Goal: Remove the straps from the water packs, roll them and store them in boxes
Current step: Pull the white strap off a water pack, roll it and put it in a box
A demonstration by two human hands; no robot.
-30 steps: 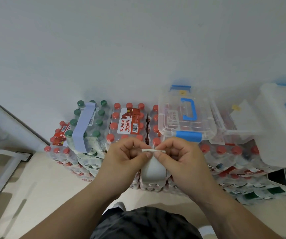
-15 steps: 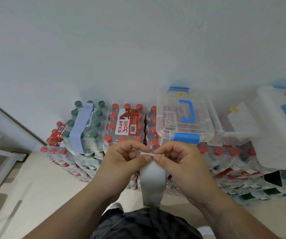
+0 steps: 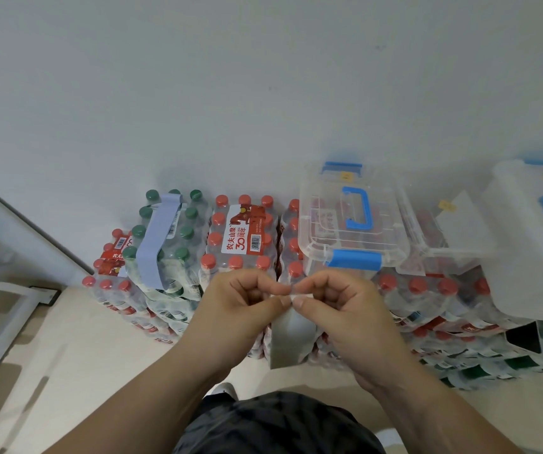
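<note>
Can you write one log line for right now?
step: rolling strap | left hand: pinches strap end | right hand: pinches strap end | rest: hangs below

Head view (single) faces down, close

We seem to be in a storeroom or stock corner: shrink-wrapped water packs point(image 3: 243, 237) are stacked in layers on the pale floor point(image 3: 66, 355), just past the left hand point(image 3: 240, 309) and the right hand point(image 3: 348, 309), tight against a bare white wall point(image 3: 263, 93). Clear boxes point(image 3: 322, 231) with blue handles sit on the packs beyond the right hand. A white metal frame point(image 3: 7, 326) stands on the floor well out to the left hand's side.
</note>
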